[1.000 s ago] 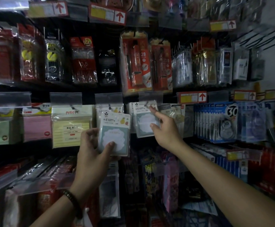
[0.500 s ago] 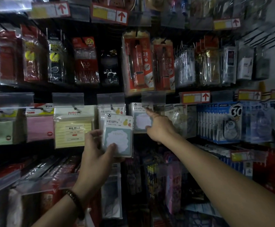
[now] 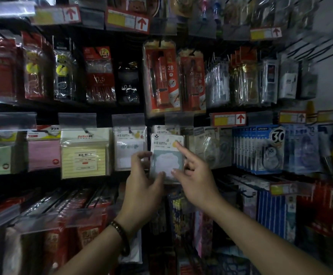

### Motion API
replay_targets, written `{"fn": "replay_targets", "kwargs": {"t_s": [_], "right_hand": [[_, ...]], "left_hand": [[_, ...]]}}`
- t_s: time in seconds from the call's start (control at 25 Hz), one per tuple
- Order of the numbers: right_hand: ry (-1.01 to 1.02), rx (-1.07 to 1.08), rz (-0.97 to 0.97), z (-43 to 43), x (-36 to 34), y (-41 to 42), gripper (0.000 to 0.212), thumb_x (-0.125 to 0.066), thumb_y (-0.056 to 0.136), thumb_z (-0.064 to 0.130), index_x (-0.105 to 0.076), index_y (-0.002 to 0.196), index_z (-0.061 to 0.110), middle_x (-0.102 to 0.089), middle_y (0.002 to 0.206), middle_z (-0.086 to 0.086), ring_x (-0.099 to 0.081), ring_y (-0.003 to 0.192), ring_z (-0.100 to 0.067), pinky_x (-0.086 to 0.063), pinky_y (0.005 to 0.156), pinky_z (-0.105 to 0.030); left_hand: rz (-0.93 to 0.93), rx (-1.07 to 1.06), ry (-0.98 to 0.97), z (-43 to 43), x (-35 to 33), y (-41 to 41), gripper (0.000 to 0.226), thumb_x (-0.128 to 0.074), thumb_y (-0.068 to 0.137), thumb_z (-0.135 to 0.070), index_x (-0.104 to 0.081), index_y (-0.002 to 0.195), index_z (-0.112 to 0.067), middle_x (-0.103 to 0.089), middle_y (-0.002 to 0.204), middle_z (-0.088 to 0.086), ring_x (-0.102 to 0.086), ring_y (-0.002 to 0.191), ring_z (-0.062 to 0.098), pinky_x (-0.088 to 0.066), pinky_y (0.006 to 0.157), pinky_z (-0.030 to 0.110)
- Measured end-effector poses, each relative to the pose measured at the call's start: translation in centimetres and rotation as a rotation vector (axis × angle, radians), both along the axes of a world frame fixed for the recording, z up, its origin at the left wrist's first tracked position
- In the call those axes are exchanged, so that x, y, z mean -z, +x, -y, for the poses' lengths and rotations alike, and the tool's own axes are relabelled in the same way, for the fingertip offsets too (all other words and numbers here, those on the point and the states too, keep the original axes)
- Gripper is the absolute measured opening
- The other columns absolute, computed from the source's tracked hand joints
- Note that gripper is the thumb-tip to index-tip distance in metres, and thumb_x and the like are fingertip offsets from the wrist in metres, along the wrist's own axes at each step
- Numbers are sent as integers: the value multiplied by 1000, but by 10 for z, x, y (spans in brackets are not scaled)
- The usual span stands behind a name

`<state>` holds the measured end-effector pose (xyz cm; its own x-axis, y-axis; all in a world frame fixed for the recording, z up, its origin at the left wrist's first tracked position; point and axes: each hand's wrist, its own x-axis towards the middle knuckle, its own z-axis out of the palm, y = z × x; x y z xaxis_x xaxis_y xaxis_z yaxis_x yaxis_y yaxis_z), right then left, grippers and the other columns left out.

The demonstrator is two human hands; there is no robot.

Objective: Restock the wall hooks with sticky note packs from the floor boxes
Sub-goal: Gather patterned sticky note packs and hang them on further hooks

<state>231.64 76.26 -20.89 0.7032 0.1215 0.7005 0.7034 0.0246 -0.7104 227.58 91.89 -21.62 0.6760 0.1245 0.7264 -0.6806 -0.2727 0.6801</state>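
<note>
My left hand (image 3: 141, 187) has carried the sticky note pack (image 3: 166, 155) up and to the right. Half a second ago it sat low in front of the neighbouring pack (image 3: 129, 147); now it stands upright one column over, right in front of the hanging pack (image 3: 162, 129) of the same kind. My left fingers (image 3: 139, 155) are curled round its left edge, with the thumb pressed on its lower face.

My right hand (image 3: 197, 177) has come back from the hook (image 3: 169, 128), where it was reaching before, and now meets the pack. Its forefinger lies straight against the top right corner and the thumb tip rests near the bottom edge. The other fingers are bent beside the right edge, and I cannot tell whether they pinch it.

The clear label holder (image 3: 178, 120) hangs at the front of that hook, just above the pack's top edge. The pack I hold hides most of the one behind it.

To the left hang a yellow lined pad (image 3: 85, 153), then a pink pad (image 3: 43, 152). To the right is a row of blue correction tape cards (image 3: 260, 149). Above, red 2B pencil sets (image 3: 161, 76) hang over the label holder. A dark bead bracelet (image 3: 121, 237) sits on my left wrist.
</note>
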Motion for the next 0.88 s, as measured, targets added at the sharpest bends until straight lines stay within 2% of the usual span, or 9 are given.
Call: {"fn": "replay_targets", "kwargs": {"t_s": [0.08, 0.16, 0.2, 0.28, 0.4, 0.52, 0.68, 0.8, 0.88], "right_hand": [[8, 47, 18, 6, -7, 11, 77, -62, 99, -13, -50, 157, 38, -64, 138, 12, -71, 120, -8, -63, 96, -31], [26, 82, 49, 9, -12, 21, 76, -57, 102, -11, -50, 156, 41, -59, 148, 11, -65, 130, -8, -60, 103, -34], [34, 86, 64, 9, -15, 25, 75, -55, 103, -10, -49, 156, 43, -56, 153, 9, -62, 134, -10, -59, 105, -35], [47, 86, 90, 10, -19, 31, 75, -53, 104, -8, -48, 155, 46, -54, 156, 8, -60, 138, -11, -58, 106, -36], [45, 96, 113, 9, -26, 43, 73, -51, 104, -9, -48, 157, 41, -50, 159, 13, -56, 142, -11, -58, 108, -38], [-5, 125, 119, 10, -29, 51, 72, -51, 104, -8, -47, 158, 40, -47, 162, 14, -50, 146, -9, -54, 113, -39], [-137, 235, 108, 13, -36, 50, 70, -51, 104, -4, -45, 160, 38, -50, 160, 9, -52, 141, -6, -54, 105, -21], [-230, 270, 89, 4, -37, 58, 70, -60, 103, 12, -38, 162, 42, -48, 161, 7, -48, 145, -10, -49, 117, -35], [-331, 351, 99, -3, -38, 64, 83, -70, 97, 35, -25, 165, 48, -50, 157, 1, -53, 141, -18, -52, 113, -43]], "left_hand": [[24, -91, 123, 3, -2, 0, 55, -71, 100, -17, -44, 146, -29, -62, 135, -12, -68, 109, -4, -60, 84, 17], [78, -208, 256, 3, -6, 1, 59, -73, 98, -25, -45, 150, -28, -52, 140, -16, -59, 115, -10, -53, 92, 9], [114, -253, 316, 2, -8, 2, 60, -73, 98, -28, -46, 152, -28, -48, 142, -15, -55, 118, -9, -52, 98, 11], [170, -271, 392, -1, -13, 4, 58, -69, 100, -33, -47, 153, -28, -42, 148, -16, -50, 128, -3, -54, 109, 28], [190, -262, 464, -3, -20, 6, 59, -62, 102, -43, -45, 157, -30, -36, 159, -20, -43, 144, 6, -49, 117, 42], [190, -335, 603, -5, -25, 12, 68, -61, 100, -48, -38, 161, -28, -30, 167, -18, -32, 154, 8, -37, 126, 39], [160, -381, 683, -6, -25, 20, 75, -67, 99, -42, -33, 165, -27, -26, 170, -13, -27, 155, 13, -31, 126, 33], [110, -413, 759, -4, -25, 23, 78, -66, 98, -43, -28, 166, -31, -20, 173, -9, -20, 156, 18, -32, 125, 35], [90, -464, 830, -5, -26, 24, 78, -65, 98, -45, -29, 165, -31, -23, 172, -5, -21, 154, 22, -35, 125, 39]]}}
